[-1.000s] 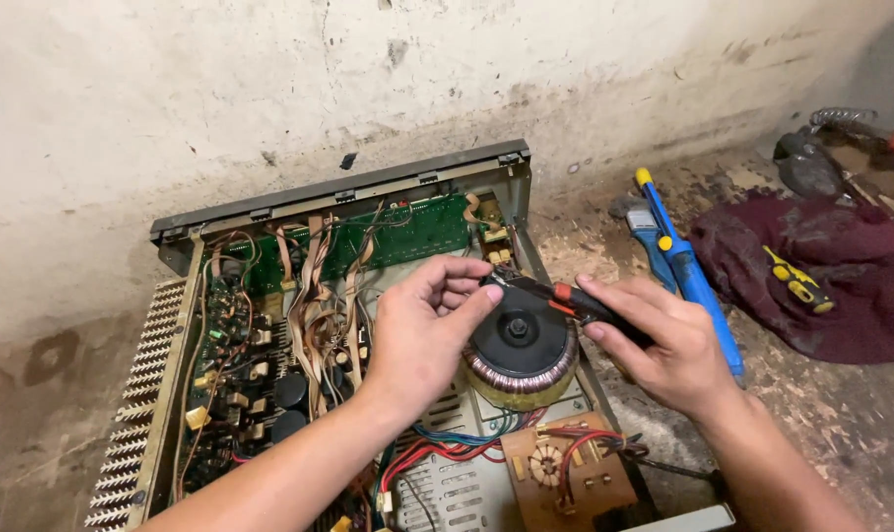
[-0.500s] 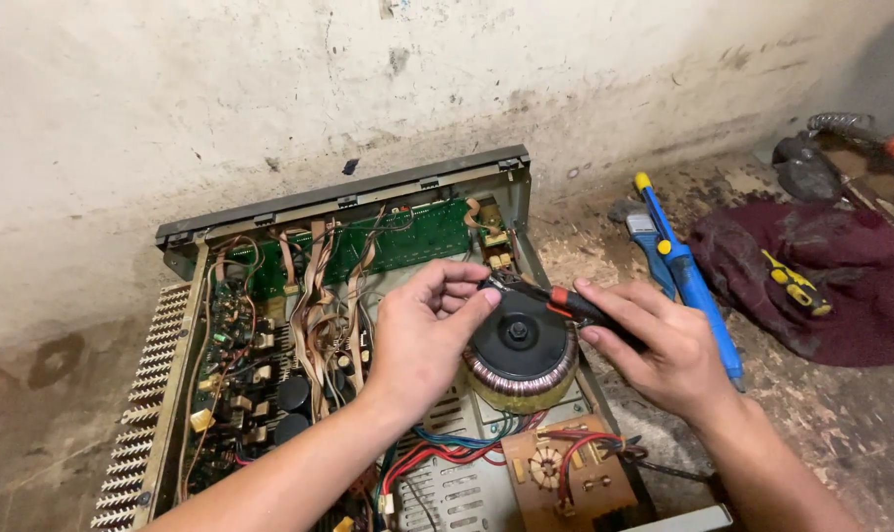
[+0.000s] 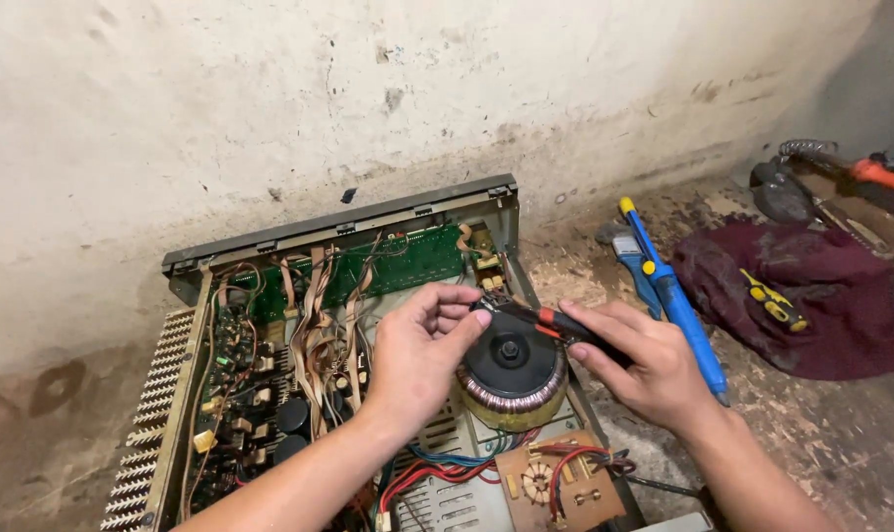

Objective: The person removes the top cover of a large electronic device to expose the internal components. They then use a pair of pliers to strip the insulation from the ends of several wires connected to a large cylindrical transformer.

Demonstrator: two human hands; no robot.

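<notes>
Right hand [image 3: 639, 365] clamped on a red/black-handled tool [image 3: 555, 323], tip over the toroidal transformer [image 3: 511, 369] inside the open amp chassis [image 3: 338, 232]. Left hand [image 3: 417, 355] fingertips pinched at the tool's tip — what's between them, can't tell. Blue soldering iron [image 3: 675, 296] on the floor just beside the right hand, maroon cloth [image 3: 811, 315] w/ yellow-black screwdriver [image 3: 774, 300] further right.

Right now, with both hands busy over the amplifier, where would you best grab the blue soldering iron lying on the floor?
Take the blue soldering iron by its thick blue handle, mid-length, coming from above and from its right. It lies flat and slanted, yellow end toward the wall, with bare floor beside it there. The right hand covers its near end, and a second blue tool crowds the left side.
</notes>
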